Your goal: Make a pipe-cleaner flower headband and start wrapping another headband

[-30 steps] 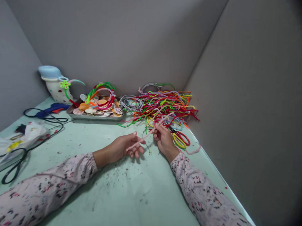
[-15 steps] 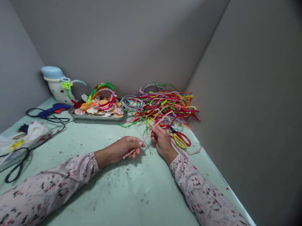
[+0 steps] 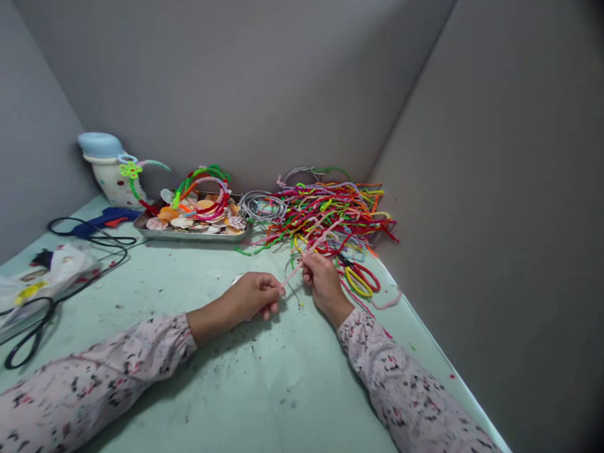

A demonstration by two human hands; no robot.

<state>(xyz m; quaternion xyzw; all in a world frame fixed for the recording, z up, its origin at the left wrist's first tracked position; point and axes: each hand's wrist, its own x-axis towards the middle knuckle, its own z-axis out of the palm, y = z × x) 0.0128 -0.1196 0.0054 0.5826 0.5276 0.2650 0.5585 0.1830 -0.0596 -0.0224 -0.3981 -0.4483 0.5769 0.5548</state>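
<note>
A pale pink pipe cleaner [image 3: 292, 273] runs slantwise between my two hands above the table. Thumb and fingers of my left hand [image 3: 259, 294] are pinched on its lower part. My right hand [image 3: 322, 279] grips it farther up, and its upper end pokes out toward the heap of coloured pipe cleaners [image 3: 340, 205]. Beneath and between the hands lies a thin grey wire [image 3: 294, 294] on the table. Scissors with red and yellow handles [image 3: 357, 280] rest just right of my right hand. A small white item [image 3: 238, 278] is mostly hidden behind my left hand.
A metal tray [image 3: 191, 236] of seashells carries pipe-cleaner hoops. Beside it sits a coil of grey wire [image 3: 263, 207]. At left are a white bottle with a blue lid [image 3: 101, 145], a blue glue gun [image 3: 102, 222], a black cord [image 3: 37, 342] and a plastic bag [image 3: 73, 263].
The pipe cleaner's lower end, which stuck out below my left hand, no longer shows there. Both hands stay close to where they were; the whole view has shifted slightly.
</note>
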